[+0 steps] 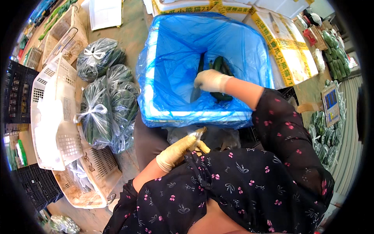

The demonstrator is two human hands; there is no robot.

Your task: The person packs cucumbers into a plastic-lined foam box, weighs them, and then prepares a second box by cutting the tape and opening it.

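Observation:
A foam box (171, 115) lined with blue plastic sits in front of me, with several dark green cucumbers (219, 66) lying inside. My right hand (210, 82), in a pale glove, reaches into it, fingers closed round a long dark cucumber (201, 58) left of the others. My left hand (177, 152), also gloved, is below the box's front edge, pinching a clear plastic bag (228, 138) that is partly hidden behind my clothing.
Tied bags of cucumbers (95, 117) lie left, beside white crates (68, 144) and black crates (21, 93). Taped foam boxes (288, 58) stand behind and right. A scale (330, 105), more bagged produce (319, 144) and piled vegetables (335, 54) are at far right.

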